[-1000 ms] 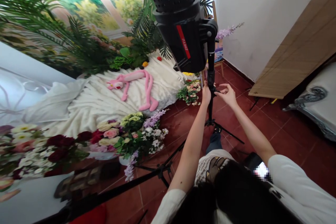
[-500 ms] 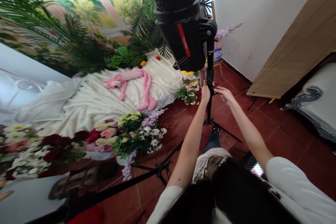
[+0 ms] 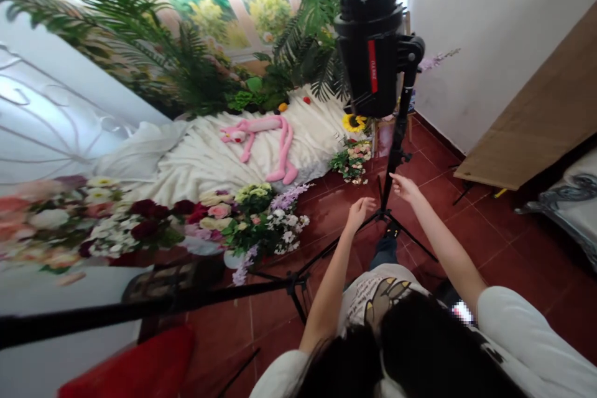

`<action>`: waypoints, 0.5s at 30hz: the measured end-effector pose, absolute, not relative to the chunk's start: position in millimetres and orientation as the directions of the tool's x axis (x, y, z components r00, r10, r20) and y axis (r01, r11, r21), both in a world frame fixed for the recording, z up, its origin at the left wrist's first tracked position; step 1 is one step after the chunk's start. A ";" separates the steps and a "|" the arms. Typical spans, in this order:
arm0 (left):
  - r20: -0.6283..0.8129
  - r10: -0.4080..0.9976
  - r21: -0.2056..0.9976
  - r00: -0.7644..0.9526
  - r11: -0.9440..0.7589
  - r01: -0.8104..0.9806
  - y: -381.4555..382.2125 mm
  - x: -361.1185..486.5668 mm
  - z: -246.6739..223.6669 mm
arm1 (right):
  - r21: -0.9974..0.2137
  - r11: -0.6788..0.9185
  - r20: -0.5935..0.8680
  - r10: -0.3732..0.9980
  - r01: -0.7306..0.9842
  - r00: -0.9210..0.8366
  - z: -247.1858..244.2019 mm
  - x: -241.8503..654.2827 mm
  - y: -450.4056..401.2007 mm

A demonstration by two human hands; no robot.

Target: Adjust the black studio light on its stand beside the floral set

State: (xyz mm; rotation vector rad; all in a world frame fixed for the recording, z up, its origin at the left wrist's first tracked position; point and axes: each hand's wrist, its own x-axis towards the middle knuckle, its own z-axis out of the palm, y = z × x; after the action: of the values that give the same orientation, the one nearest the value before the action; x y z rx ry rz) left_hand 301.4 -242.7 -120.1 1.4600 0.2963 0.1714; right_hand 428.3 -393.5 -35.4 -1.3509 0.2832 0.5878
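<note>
A black studio light (image 3: 373, 56) with a red label is mounted on top of a light stand (image 3: 390, 165), whose legs spread over the floor. My left hand (image 3: 358, 211) is to the left of the lower pole, apart from it, fingers stretched loosely towards it and holding nothing. Just right of the pole is my right hand (image 3: 405, 188), its fingers apart and partly bent. Its fingertips are close to the pole; whether they touch it I cannot tell. A knob (image 3: 407, 157) sticks out from the pole above this hand.
A second black stand (image 3: 209, 291) crosses the lower left. Flowers (image 3: 219, 211) line a white draped blanket (image 3: 196, 161) bearing a pink plush toy (image 3: 283, 149). A brown board (image 3: 527, 112) and a carved silver-trimmed seat (image 3: 559, 193) are on the right. A red item (image 3: 135, 367) lies lower left.
Both hands have come lower; my left hand has let go of the pole and moved left, while my right hand remains beside it. The view has shifted, putting the light further right.
</note>
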 end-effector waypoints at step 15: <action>-0.154 0.944 0.987 -0.291 0.163 0.005 -72.6 28.4 -148.0 | -0.735 -0.327 -0.633 0.646 -0.594 0.427 -82.0 291.6 -224.6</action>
State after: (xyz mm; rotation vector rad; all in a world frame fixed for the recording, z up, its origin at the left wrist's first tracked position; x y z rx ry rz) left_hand 28.4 -72.6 -148.0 0.9553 1.5151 1.2805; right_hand 291.6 -224.6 -82.0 -1.4370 -0.0497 1.2502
